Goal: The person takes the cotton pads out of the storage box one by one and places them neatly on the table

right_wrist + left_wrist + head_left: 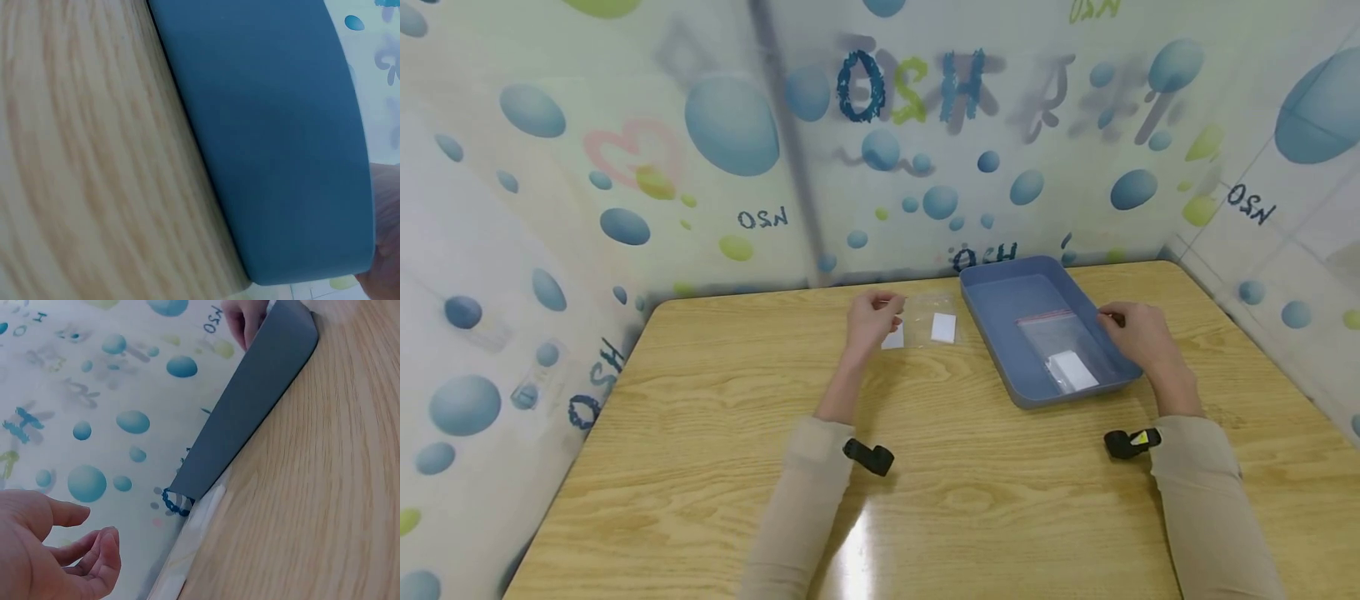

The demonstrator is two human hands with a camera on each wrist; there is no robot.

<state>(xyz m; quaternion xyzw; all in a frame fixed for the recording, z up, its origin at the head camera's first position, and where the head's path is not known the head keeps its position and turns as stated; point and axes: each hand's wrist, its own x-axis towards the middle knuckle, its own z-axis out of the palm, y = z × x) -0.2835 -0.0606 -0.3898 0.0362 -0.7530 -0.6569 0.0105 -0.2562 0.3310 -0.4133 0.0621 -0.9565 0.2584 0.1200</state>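
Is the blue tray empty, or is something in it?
Not empty: a clear bag with a white piece lies inside the blue tray.

A blue tray [269,144] is filling the middle of the right wrist view, its smooth side wall slanting from the top toward the lower right. Its lower edge is resting along a desk [94,156], whose pale wood grain is running in blurred streaks across the left. The right hand [387,234] is showing only partly at the lower right, just beyond the tray's edge; the tray is hiding its fingers. A whitish wall [378,140] is standing behind, carrying a blue oval [354,22] and grey curling shapes [389,65]. A yellow-green patch [342,282] is peeking out beneath the tray.
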